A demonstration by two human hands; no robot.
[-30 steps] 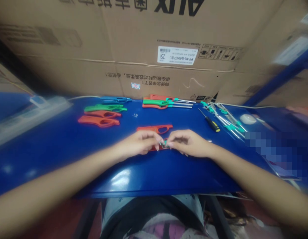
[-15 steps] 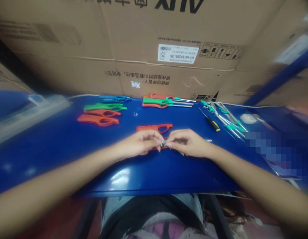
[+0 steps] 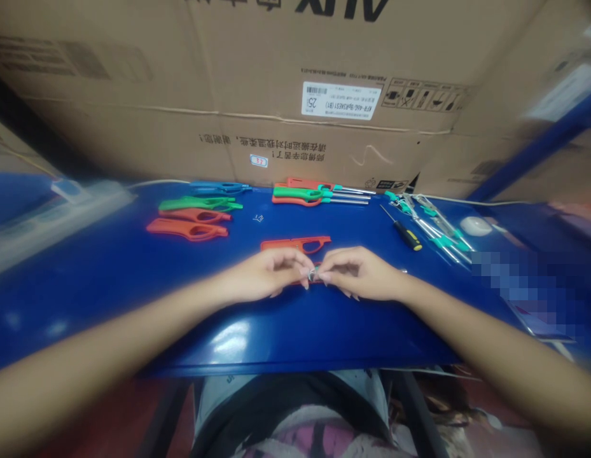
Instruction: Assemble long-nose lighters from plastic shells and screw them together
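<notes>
My left hand (image 3: 285,272) and my right hand (image 3: 357,273) meet low over the table, fingertips pinched together. Between them is a small silver-and-teal lighter part (image 3: 313,273), mostly covered by the fingers. Behind the fingertips, red-orange plastic shows, its shape largely hidden. Just beyond my hands lies an orange lighter shell (image 3: 280,244) with a trigger loop. A bit of silver tube (image 3: 404,271) peeks out past my right wrist; whether it joins the pinched part cannot be seen.
Orange shells (image 3: 187,229), green shells (image 3: 194,203) and blue shells (image 3: 216,188) lie left. Lighters with metal tubes (image 3: 299,194) lie at the back. On the right are a screwdriver (image 3: 407,235), several tube assemblies (image 3: 438,232) and a white mouse-like object (image 3: 475,226). Cardboard (image 3: 257,63) stands behind.
Both hands stay nearly in place, still pinching the small part, which looks slightly turned between the fingertips. The whole view has shifted very slightly.
</notes>
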